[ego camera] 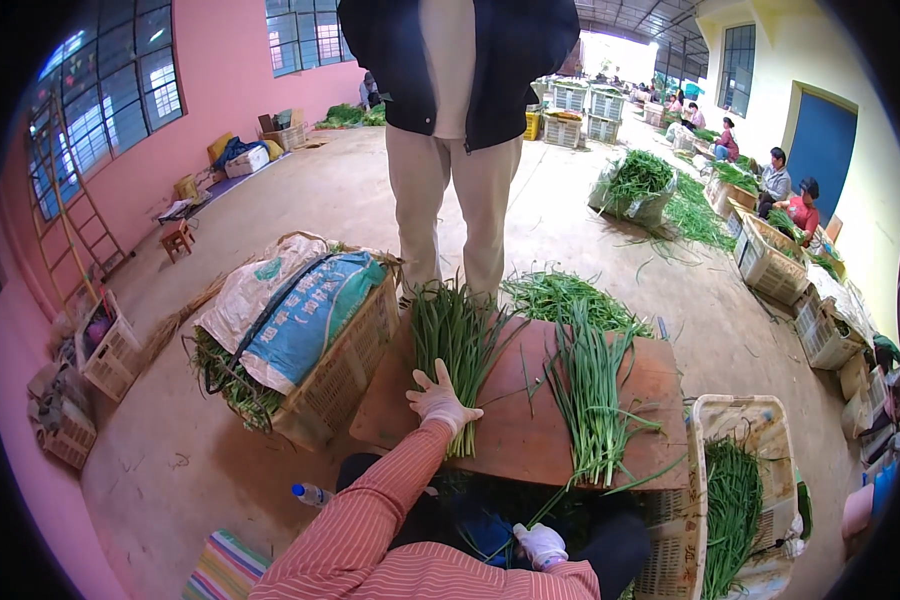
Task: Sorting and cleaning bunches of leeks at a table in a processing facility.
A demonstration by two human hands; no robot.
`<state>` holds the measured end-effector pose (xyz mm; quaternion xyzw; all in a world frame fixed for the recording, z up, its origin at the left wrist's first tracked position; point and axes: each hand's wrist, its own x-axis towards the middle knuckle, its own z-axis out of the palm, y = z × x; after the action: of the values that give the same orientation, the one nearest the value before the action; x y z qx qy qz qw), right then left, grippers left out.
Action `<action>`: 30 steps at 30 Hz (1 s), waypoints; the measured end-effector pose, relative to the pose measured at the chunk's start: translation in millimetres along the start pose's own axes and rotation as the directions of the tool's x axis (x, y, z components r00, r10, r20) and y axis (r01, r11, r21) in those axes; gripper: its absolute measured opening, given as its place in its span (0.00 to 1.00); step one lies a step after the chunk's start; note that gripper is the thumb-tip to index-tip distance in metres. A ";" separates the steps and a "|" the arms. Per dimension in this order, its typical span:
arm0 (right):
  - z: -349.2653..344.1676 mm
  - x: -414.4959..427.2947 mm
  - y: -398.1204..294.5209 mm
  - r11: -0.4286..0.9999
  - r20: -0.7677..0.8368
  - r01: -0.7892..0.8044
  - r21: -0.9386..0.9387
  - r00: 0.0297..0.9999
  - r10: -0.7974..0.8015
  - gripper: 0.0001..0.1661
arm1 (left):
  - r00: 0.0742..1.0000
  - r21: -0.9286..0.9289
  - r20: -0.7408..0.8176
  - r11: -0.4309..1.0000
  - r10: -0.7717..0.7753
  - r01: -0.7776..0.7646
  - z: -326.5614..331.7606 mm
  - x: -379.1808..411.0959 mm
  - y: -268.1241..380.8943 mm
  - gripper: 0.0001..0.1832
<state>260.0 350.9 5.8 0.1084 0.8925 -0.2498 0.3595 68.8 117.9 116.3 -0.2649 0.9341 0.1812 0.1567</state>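
My left hand (441, 399), in a thin whitish glove, rests with fingers spread on the lower part of a bunch of garlic chives (454, 330). That bunch lies on the left of a reddish-brown wooden board (525, 420) before me. A second chive bunch (591, 390) lies on the board's right side, its pale stem ends towards me. Low over my lap is my gloved right hand (541, 544), its fingers curled at a long green stalk (546, 511). The shaded area around that hand hides part of the stalk.
A plastic crate (345, 379) under woven sacking (307, 300) stands left of the board. Another crate (784, 450) with chives (731, 502) is at right. Loose chives (570, 296) lie beyond the board. A person (457, 150) stands facing me; several people sit along the right wall.
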 end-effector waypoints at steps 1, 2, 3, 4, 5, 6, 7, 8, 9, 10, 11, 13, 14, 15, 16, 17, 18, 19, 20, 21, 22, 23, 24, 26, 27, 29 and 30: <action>0.1 0.8 0.5 1.000 -0.003 0.002 0.002 1.000 -0.002 0.34 | 1.000 0.003 0.012 1.000 -0.005 0.005 0.3 0.5 0.8 0.72; 0.1 1.4 0.9 1.000 -0.001 0.003 -0.011 1.000 -0.003 0.34 | 1.000 0.003 0.009 1.000 -0.003 0.003 0.9 1.3 1.0 0.72; -0.1 1.8 0.4 1.000 0.002 0.007 -0.026 1.000 -0.007 0.33 | 1.000 0.008 0.006 1.000 0.001 -0.001 1.5 2.4 0.0 0.72; -1.1 1.3 -0.9 1.000 0.000 0.010 -0.025 1.000 -0.010 0.33 | 1.000 0.013 0.004 1.000 0.005 -0.005 2.2 3.5 -1.1 0.72; -2.7 0.3 -2.7 1.000 0.011 -0.006 -0.019 1.000 0.006 0.33 | 1.000 0.012 0.000 1.000 0.006 -0.006 3.6 4.8 -2.5 0.72; -4.0 -0.3 -3.9 1.000 0.021 -0.023 -0.013 1.000 0.023 0.33 | 1.000 0.005 -0.001 1.000 0.009 -0.009 4.2 5.0 -3.6 0.72; -4.8 -0.5 -4.5 1.000 0.019 -0.020 -0.012 1.000 0.020 0.33 | 1.000 -0.002 -0.002 1.000 0.013 -0.013 4.0 5.0 -4.2 0.72; -5.7 -0.6 -5.0 1.000 0.043 -0.023 -0.013 0.999 0.023 0.32 | 1.000 -0.002 -0.006 1.000 0.013 -0.013 3.0 4.0 -4.8 0.72; -6.1 -0.6 -5.0 0.999 0.066 -0.030 -0.013 0.997 0.031 0.32 | 1.000 -0.027 -0.008 0.999 0.020 -0.020 0.5 -0.3 -4.5 0.73; -5.0 0.9 -3.8 0.999 0.063 -0.031 -0.010 0.998 0.031 0.32 | 1.000 -0.052 -0.011 0.998 0.026 -0.027 -1.7 -4.0 -3.8 0.73; -2.7 3.6 -1.5 0.999 0.050 -0.029 -0.017 0.998 0.030 0.33 | 0.999 -0.051 -0.012 0.998 0.030 -0.031 -3.2 -6.7 -2.2 0.73; -2.9 2.5 -3.9 0.999 0.038 -0.020 -0.026 0.999 0.021 0.33 | 1.000 -0.069 -0.014 0.998 -0.005 0.004 -6.0 -10.8 -0.1 0.75; -4.0 -0.1 -5.7 0.999 0.054 -0.034 -0.012 0.998 0.034 0.33 | 1.000 -0.069 -0.018 0.998 -0.005 0.004 -5.2 -10.8 1.0 0.75; -5.8 -1.8 -7.1 0.999 0.070 -0.048 0.002 0.996 0.048 0.33 | 1.000 -0.024 -0.013 1.000 -0.014 0.014 -2.9 -10.2 2.8 0.75; -2.1 2.7 -4.6 0.999 0.067 -0.046 0.003 0.997 0.046 0.33 | 1.000 0.020 -0.009 1.000 -0.024 0.024 -1.9 -9.2 4.2 0.76; 5.7 10.8 0.5 0.999 0.035 -0.050 -0.005 0.998 0.050 0.33 | 1.000 0.020 -0.012 1.000 -0.022 0.022 -2.7 -8.1 5.1 0.76; 7.4 11.3 0.2 0.998 0.004 -0.057 -0.011 0.998 0.057 0.33 | 0.999 0.044 0.008 0.998 -0.035 0.035 -2.6 -7.1 5.7 0.76; 7.3 10.8 0.5 0.998 0.002 -0.057 -0.009 0.998 0.057 0.33 | 0.998 0.068 0.028 0.997 -0.048 0.046 -2.4 -5.9 6.4 0.76; 6.7 8.9 0.5 0.999 -0.018 -0.051 -0.013 0.999 0.050 0.33 | 0.999 0.069 0.027 0.997 -0.046 0.044 -2.1 -4.6 7.1 0.76; 5.5 6.4 -0.9 0.999 -0.037 -0.042 -0.019 0.998 0.042 0.33 | 0.998 0.068 0.043 0.997 -0.049 0.046 -2.4 -3.5 7.2 0.75; 6.2 7.6 -0.1 0.999 -0.037 -0.041 -0.018 0.998 0.041 0.33 | 0.997 0.067 0.058 0.997 -0.052 0.048 -2.6 -2.2 7.1 0.75; 7.6 9.8 1.7 0.999 -0.033 -0.040 -0.012 0.999 0.040 0.33 | 0.997 0.067 0.057 0.997 -0.051 0.047 -2.6 -1.0 6.2 0.75; 6.8 9.0 0.8 0.999 -0.028 -0.037 -0.008 0.999 0.037 0.33 | 0.998 0.076 0.057 0.997 -0.034 0.030 -2.3 0.2 4.0 0.74; 2.0 4.9 -2.7 0.999 -0.011 -0.038 -0.011 0.999 0.038 0.33 | 0.998 0.085 0.055 0.996 -0.019 0.014 1.0 7.9 -2.6 0.73; -0.1 2.3 -4.8 0.999 0.007 -0.038 -0.016 0.999 0.039 0.33 | 0.999 0.114 0.038 0.993 0.032 -0.036 4.8 16.6 -8.5 0.72; 6.4 9.1 1.5 0.999 -0.021 -0.022 -0.023 1.000 0.022 0.33 | 0.996 0.146 0.024 0.985 0.086 -0.089 11.1 29.8 -19.6 0.71; 8.4 11.7 3.5 0.999 -0.048 -0.009 -0.031 0.999 0.007 0.33 | 0.990 0.147 0.013 0.979 0.142 -0.142 10.8 31.4 -24.7 0.71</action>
<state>257.8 349.6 -8.8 0.1123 0.9042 -0.2319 0.3407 59.1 89.1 88.3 -0.1849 0.9612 0.1228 0.1638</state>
